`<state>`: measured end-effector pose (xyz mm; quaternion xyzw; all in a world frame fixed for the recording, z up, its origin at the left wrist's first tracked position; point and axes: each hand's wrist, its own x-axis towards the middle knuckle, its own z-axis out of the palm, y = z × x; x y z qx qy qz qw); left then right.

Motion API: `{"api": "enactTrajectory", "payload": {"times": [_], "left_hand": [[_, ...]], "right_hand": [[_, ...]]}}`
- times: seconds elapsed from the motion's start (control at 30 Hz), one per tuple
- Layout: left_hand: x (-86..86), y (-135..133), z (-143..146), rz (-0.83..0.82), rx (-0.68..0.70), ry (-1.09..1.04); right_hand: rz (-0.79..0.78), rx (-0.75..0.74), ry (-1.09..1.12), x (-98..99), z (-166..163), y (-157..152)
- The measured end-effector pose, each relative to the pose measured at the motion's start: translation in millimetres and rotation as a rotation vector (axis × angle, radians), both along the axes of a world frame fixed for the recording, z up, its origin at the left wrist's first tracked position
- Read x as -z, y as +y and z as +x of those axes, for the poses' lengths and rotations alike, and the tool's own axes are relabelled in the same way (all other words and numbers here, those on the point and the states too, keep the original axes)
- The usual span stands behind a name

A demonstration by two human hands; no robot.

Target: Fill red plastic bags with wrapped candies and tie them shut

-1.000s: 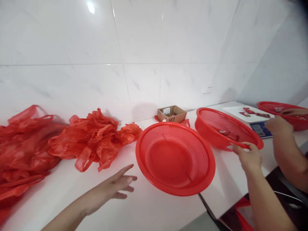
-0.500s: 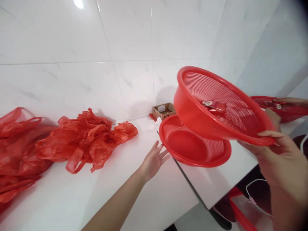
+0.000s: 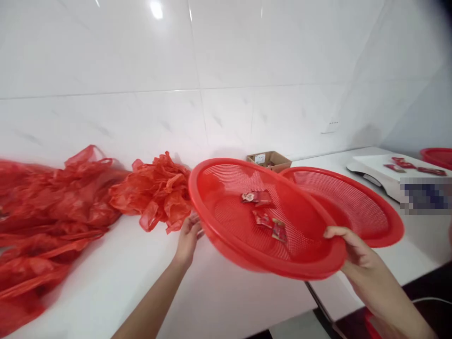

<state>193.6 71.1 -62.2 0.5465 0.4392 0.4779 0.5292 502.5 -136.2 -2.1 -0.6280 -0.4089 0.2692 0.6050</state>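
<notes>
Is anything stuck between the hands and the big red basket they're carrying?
Nothing visible is. The left hand grips the held basket at its left rim, and the right hand grips its right rim, skin straight on plastic. The small red packets lie inside it, away from both hands.

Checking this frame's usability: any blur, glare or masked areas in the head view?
Head view: the red plastic bags at left are motion-smeared; a lamp glare spot sits on the glossy wall tiles; a pixelated patch masks part of the scale; corners darken at top right; the held basket and its packets stay reasonably sharp.
</notes>
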Motion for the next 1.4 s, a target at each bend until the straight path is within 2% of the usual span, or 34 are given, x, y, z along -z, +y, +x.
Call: {"api": "enactTrajectory", "payload": {"times": [0.13, 0.27, 0.33, 0.43, 0.5, 0.53, 0.67, 0.73, 0.8, 0.9, 0.97, 1.07, 1.17, 1.27, 1.33, 1.4], "left_hand": [[3.2, 15, -29, 0.321, -0.132, 0.266], [-9.8, 24, -40, 0.542, -0.17, 0.482], [-17.0, 30, -43, 0.606, -0.23, 0.606], [-20.0, 45, -52, 0.676, -0.346, 0.947], [-16.1, 56, -61, 0.674, -0.337, 1.101], [-13.7, 61, -66, 0.66, -0.308, 1.107], [-14.8, 67, -83, 0.63, -0.273, 0.99], [-24.7, 58, -89, 0.642, -0.336, 0.906], [-36.3, 41, -95, 0.622, -0.467, 0.763], [-45.0, 8, -101, 0.467, -0.634, 0.431], [-42.4, -13, -104, 0.327, -0.628, 0.288], [-30.2, -35, -108, 0.177, -0.569, 0.248], [-15.5, -44, -112, 0.127, -0.49, 0.253], [-4.5, -51, -114, 0.067, -0.334, 0.312], [-1.6, -59, -115, -0.015, -0.231, 0.272], [-2.5, -72, -120, -0.137, -0.156, 0.118]], "right_hand": [[-0.009, 0.174, -0.193, 8.1, -7, 7], [0.004, 0.321, -0.235, 43.0, -27, 18], [-0.006, 0.353, -0.2, 63.8, -37, 22], [0.008, 0.373, -0.051, 85.0, -52, 21], [0.052, 0.39, 0.062, 91.8, -65, 17], [0.075, 0.405, 0.11, 94.2, -73, 15], [0.085, 0.406, 0.187, 106.8, -114, 4], [0.041, 0.316, 0.165, 113.5, -137, 4], [-0.004, 0.15, 0.108, 114.5, -157, 9], [0.039, -0.118, -0.05, 97.5, -175, 29], [0.122, -0.253, -0.164, 75.2, -184, 48], [0.189, -0.421, -0.321, 41.5, -200, 85], [0.121, -0.532, -0.488, 29.3, -220, 137], [-0.138, -0.544, -0.689, 42.2, -236, 201], [-0.21, -0.517, -0.728, 55.3, -239, 243], [-0.23, -0.474, -0.739, 65.6, -235, 276]]}}
